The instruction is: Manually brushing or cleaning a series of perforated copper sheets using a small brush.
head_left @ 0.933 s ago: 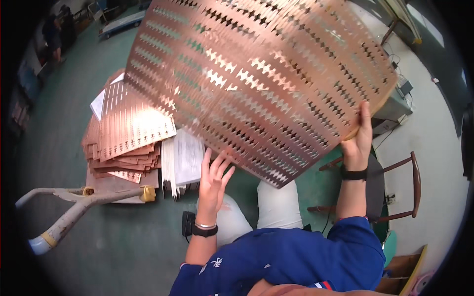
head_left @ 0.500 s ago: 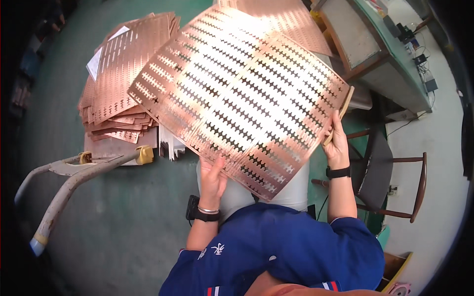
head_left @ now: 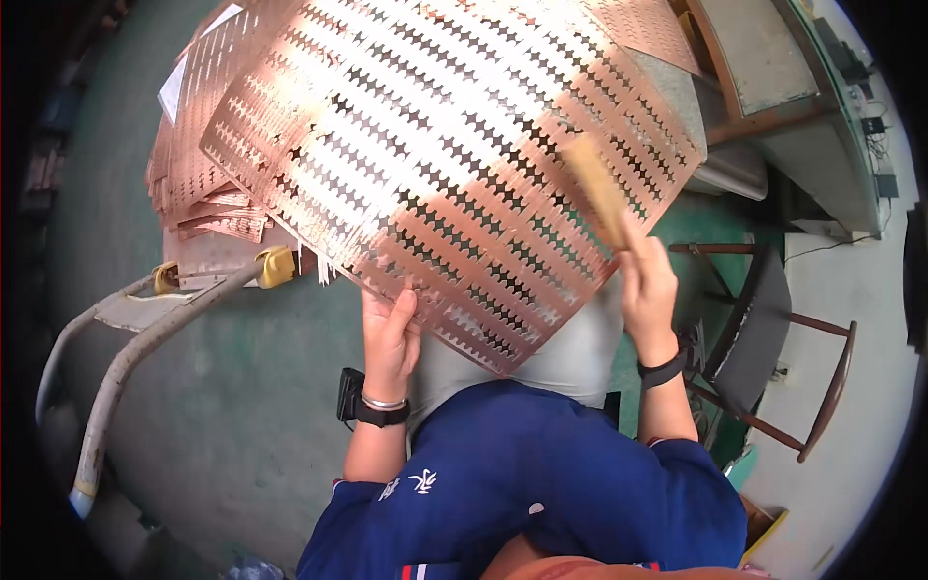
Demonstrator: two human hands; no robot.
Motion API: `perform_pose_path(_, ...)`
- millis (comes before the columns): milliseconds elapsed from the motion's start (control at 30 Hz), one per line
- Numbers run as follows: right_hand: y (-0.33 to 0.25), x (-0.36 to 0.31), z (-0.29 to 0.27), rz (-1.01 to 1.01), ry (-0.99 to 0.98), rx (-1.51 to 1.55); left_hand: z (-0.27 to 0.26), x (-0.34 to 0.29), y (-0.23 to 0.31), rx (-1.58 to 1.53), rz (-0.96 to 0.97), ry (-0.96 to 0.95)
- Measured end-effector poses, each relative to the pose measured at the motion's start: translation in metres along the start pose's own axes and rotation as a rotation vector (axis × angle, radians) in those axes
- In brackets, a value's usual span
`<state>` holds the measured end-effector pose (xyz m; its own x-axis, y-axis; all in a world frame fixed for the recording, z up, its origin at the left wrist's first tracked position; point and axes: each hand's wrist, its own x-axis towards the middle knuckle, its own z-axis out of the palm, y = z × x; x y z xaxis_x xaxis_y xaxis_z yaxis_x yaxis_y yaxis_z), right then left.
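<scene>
A large copper-coloured metal sheet (head_left: 416,198), punched with rows of notched slots, is held up tilted before me, bright with glare. My left hand (head_left: 390,333) grips its near-left edge, thumb on top and fingers beneath. In my right hand (head_left: 646,290) is a flat, light-brown wooden stick (head_left: 596,184), slightly blurred. The stick lies over the right part of the sheet's face; whether it touches the surface I cannot tell. My right fingers are closed round its lower end, close to the sheet's right edge.
Behind the sheet at left, similar copper sheets (head_left: 184,145) lie stacked on a cart with a bent metal handle (head_left: 121,387). Another punched sheet (head_left: 648,34) is at the far right, beside a workbench (head_left: 773,58). A dark chair (head_left: 749,329) stands to the right.
My right hand has let go of the sheet's right edge and swung the stick up over its face. The sheet sits farther left and higher in view, still in my left hand.
</scene>
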<state>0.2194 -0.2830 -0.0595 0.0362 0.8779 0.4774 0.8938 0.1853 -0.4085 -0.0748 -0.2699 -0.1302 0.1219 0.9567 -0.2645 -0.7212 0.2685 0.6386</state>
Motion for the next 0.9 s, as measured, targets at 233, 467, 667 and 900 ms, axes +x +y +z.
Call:
perform_pose_path(233,0.004,0.022,0.007,-0.028,-0.141,-0.262,0.007,-0.006,0.007,0.042,0.018,0.059)
perform_pose_path(467,0.001,0.011,0.013,-0.235,-0.138,-0.149,0.003,-0.002,0.002,0.056,0.002,0.057)
perform_pose_path(667,0.011,0.014,0.002,-0.138,-0.15,-0.262,0.003,-0.002,0.001,0.053,-0.002,0.069)
perform_pose_path(900,0.012,0.006,0.005,-0.128,-0.141,-0.232,0.003,-0.001,-0.001,0.044,-0.001,0.042)
